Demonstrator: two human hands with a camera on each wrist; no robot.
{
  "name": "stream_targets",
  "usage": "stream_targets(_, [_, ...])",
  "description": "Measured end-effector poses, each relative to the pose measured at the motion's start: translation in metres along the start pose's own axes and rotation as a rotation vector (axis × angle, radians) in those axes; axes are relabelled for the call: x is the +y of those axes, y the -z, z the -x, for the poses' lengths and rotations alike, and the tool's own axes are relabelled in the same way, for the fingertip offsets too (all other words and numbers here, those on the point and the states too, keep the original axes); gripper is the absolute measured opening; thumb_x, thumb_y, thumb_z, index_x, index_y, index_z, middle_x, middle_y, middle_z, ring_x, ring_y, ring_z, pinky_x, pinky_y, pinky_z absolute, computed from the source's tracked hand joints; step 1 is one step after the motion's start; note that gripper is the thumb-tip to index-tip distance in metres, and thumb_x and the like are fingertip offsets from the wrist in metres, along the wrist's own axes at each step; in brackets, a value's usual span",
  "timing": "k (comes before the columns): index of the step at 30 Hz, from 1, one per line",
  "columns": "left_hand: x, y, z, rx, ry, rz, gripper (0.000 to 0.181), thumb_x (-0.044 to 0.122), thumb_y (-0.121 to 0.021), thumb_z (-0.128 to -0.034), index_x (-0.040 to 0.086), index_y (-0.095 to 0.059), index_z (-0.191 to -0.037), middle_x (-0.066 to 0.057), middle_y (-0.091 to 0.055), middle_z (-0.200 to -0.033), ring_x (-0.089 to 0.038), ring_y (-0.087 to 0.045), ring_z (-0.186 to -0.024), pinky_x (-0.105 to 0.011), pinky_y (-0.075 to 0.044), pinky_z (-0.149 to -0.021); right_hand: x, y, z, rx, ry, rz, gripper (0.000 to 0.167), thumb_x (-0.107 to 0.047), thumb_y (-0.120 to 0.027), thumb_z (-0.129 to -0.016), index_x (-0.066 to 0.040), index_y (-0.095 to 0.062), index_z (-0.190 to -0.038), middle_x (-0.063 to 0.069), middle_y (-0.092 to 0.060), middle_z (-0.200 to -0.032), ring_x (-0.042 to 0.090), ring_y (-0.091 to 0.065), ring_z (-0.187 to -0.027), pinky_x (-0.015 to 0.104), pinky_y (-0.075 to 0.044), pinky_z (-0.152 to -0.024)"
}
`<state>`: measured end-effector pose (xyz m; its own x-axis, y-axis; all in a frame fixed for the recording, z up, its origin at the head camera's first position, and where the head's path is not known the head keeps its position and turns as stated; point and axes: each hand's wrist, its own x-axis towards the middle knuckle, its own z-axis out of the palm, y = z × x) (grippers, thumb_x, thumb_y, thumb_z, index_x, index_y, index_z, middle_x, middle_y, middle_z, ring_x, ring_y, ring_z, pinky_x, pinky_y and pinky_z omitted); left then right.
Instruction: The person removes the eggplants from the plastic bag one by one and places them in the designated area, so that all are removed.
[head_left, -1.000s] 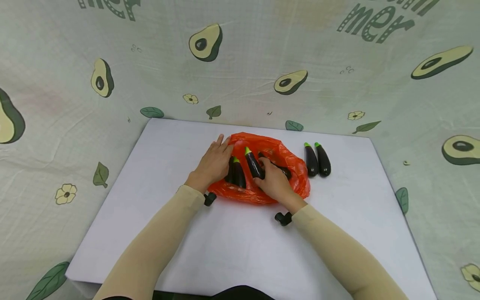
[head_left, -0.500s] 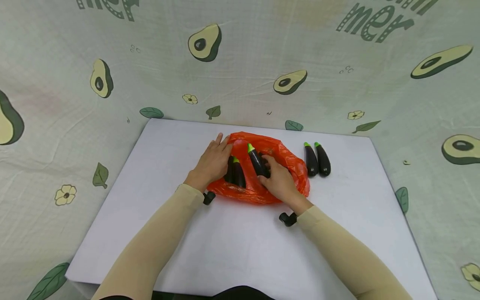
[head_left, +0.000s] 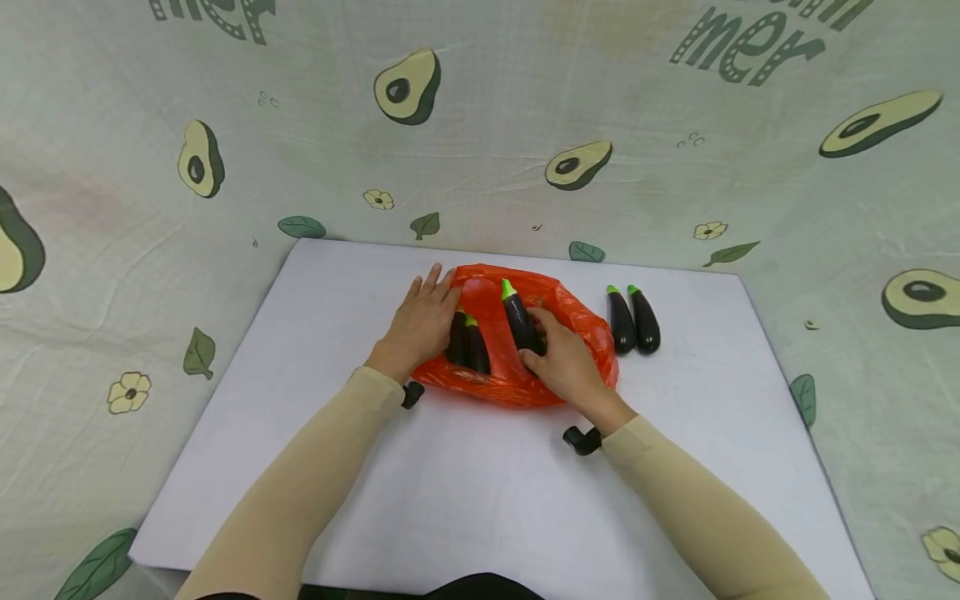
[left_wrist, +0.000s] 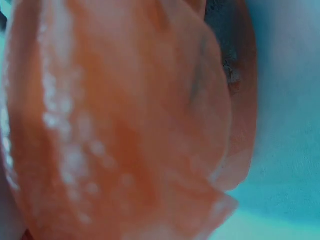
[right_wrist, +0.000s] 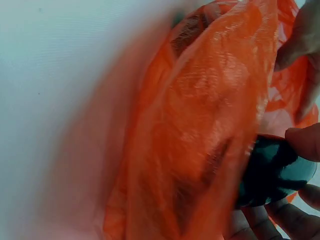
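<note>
The eggplant (head_left: 519,320) your right hand (head_left: 566,358) grasped stood in the red bag (head_left: 468,387), its green tip farther right than a second earlier. Your left hand (head_left: 418,325), fingers straight, seemed to touch the bag. Beneath lay a white table (head_left: 450,500); behind, avocado-print cloth (head_left: 487,100).

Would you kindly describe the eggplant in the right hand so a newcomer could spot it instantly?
On the white table sits an open red bag. Over its middle, the right hand holds a dark eggplant, green end towards the table's far edge. It alone is gripped: the pair on its left lies in the bag, the other pair on the table.
</note>
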<state>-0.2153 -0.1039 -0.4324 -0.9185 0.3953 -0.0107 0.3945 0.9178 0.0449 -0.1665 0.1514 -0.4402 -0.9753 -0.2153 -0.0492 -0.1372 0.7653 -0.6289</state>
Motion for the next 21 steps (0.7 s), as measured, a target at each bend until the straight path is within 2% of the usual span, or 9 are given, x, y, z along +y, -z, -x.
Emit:
stream_targets(5, [-0.002, -0.001, -0.001, -0.005, 0.006, 0.013, 0.064, 0.013, -0.063, -0.1019, 0.006, -0.040, -0.161, -0.014, -0.021, -0.176, -0.036, -0.005, -0.165, -0.056, -0.012, -0.132, -0.001, 0.007, 0.002, 0.026, 0.021, 0.002, 0.074, -0.025, -0.075, -0.098, -0.017, -0.038, -0.162, 0.016, -0.065, -0.135, 0.036, -0.065, -0.114, 0.055, -0.059, -0.099])
stream_targets(9, [-0.003, -0.001, -0.001, -0.008, 0.010, 0.021, 0.062, 0.013, -0.060, -0.1035, 0.005, -0.040, -0.162, -0.014, -0.021, -0.176, -0.036, -0.005, -0.165, -0.056, -0.012, -0.132, 0.000, 0.013, 0.002, 0.039, 0.032, -0.015, 0.074, -0.024, -0.075, -0.099, -0.018, -0.038, -0.162, 0.018, -0.065, -0.137, 0.037, -0.065, -0.117, 0.056, -0.059, -0.099])
stream_targets(14, [-0.002, -0.001, 0.000, -0.013, 0.018, 0.031, 0.061, 0.014, -0.059, -0.1046, 0.006, -0.039, -0.162, -0.014, -0.021, -0.176, -0.035, -0.005, -0.165, -0.055, -0.013, -0.132, 0.003, 0.021, 0.001, 0.050, 0.002, -0.028, 0.072, -0.025, -0.074, -0.099, -0.019, -0.037, -0.162, 0.020, -0.065, -0.137, 0.038, -0.065, -0.116, 0.057, -0.060, -0.097])
stream_targets(21, [-0.002, 0.000, 0.000, -0.005, 0.012, 0.047, 0.059, 0.014, -0.057, -0.1053, 0.005, -0.040, -0.162, -0.014, -0.021, -0.176, -0.036, -0.006, -0.165, -0.056, -0.015, -0.132, 0.009, 0.033, -0.001, 0.115, 0.031, -0.051, 0.073, -0.021, -0.076, -0.098, -0.016, -0.040, -0.161, 0.021, -0.066, -0.137, 0.037, -0.069, -0.116, 0.055, -0.061, -0.095])
